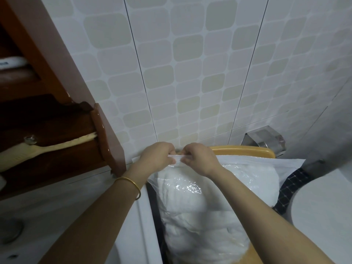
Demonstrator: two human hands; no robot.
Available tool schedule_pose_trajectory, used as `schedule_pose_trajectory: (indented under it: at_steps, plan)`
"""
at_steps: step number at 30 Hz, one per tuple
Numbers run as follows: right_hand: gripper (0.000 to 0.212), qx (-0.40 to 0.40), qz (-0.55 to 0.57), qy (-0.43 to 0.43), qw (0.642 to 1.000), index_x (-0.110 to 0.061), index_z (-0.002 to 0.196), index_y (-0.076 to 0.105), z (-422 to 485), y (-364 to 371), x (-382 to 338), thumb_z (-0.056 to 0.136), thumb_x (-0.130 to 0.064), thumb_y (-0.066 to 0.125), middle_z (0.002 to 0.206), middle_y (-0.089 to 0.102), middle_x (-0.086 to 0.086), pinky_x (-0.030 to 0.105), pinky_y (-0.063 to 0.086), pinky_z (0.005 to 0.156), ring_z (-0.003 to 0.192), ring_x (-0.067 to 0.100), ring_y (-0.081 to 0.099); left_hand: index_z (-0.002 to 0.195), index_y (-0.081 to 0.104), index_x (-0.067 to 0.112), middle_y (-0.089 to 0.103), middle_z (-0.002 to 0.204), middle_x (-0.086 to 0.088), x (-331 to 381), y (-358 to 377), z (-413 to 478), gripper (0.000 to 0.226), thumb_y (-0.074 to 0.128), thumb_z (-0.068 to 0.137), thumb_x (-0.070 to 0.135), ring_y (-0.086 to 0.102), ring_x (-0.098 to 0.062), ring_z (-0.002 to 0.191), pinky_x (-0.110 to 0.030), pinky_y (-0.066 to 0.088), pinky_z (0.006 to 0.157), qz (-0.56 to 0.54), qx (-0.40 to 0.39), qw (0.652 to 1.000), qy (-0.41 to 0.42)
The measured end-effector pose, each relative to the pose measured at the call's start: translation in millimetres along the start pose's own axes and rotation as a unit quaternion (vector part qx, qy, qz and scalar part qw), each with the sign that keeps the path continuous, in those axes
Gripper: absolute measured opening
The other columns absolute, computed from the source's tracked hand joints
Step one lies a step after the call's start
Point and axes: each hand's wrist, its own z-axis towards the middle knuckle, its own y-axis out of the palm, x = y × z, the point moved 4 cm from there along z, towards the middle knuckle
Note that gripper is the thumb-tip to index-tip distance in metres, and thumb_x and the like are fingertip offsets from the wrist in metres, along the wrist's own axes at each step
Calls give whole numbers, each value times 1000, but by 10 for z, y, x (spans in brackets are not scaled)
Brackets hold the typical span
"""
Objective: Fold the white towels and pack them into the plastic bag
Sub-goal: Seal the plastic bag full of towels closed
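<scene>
Towels packed: the white towels lie inside the plastic bag on a wooden seat, centre right. Left hand and right hand each hold a closed pinching grip on the bag's far mouth strip. Step judged: sealing. The next move likely calls for pressing rightward along the strip.

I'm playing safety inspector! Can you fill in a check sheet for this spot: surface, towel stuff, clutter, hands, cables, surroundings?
Surface: yellow wooden chair, mostly covered.
Job's things: plastic bag lying on it, white towels already inside.
Clutter: dark checked cloth beside the bag.
Grips: left hand and right hand both pinch the bag's mouth strip, side by side.
Cables: nothing seen.
Surroundings: tiled wall, brown wooden cabinet on the left, metal paper holder on the right.
</scene>
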Motion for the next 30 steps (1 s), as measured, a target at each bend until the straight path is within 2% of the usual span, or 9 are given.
schedule_pose_trajectory:
  at_steps: [4,8,11,15,17,21,24,30]
  plan:
    - [16,-1,7,5,1000,-17,98,65,6,-13,3,86,-25,59,102,63,2,33,42,80,100,24,56,91,61,19,61,100,0,-70,-72,-21,17,70,81,28,56,-21,96,-36,48,84,7,-8,1000,-4]
    - [10,-8,30,-9,999,-18,92,64,33,17,-70,85,-25,62,95,62,-1,32,39,76,96,23,56,86,59,19,61,97,-2,-65,-86,-48,9,66,84,23,57,-23,94,-34,45,80,2,2,1000,0]
    - [5,-13,18,-14,1000,-22,83,57,50,46,-110,86,-24,61,83,51,-6,30,33,70,92,24,56,81,51,22,58,92,-2,-58,-58,-51,13,63,86,24,56,-24,93,-32,43,76,7,5,1000,-6]
    - [15,-8,13,-12,1000,-25,77,48,56,60,-109,88,-26,58,79,47,-9,30,31,70,88,23,55,94,54,20,60,106,-5,-65,5,-42,7,56,92,27,56,-26,100,-35,44,82,53,22,998,-6]
    - [16,-8,12,-12,1000,-25,76,47,61,67,-106,88,-25,58,77,46,-10,30,30,69,88,22,55,103,57,18,60,109,-5,-66,24,-40,14,54,93,26,55,-26,103,-36,44,84,64,27,998,-3]
    - [9,-8,21,-17,1000,-23,79,55,71,59,-125,86,-27,60,80,50,-10,32,36,71,89,22,56,94,55,18,60,107,-5,-84,1,-44,11,60,89,27,55,-24,100,-36,44,83,22,13,1000,0]
    - [8,-4,33,-26,999,-18,89,64,74,59,-155,86,-25,61,84,52,-9,34,41,79,93,21,57,89,55,21,59,103,-1,-142,-78,-62,17,69,82,28,56,-20,98,-37,47,86,-4,-4,1000,-7]
    - [14,45,-11,-38,998,-18,96,64,42,101,-179,91,-23,52,99,64,0,32,35,76,98,23,55,93,60,18,62,102,-2,-180,-113,-87,10,65,85,21,57,-21,97,-38,48,86,-6,0,1000,-17]
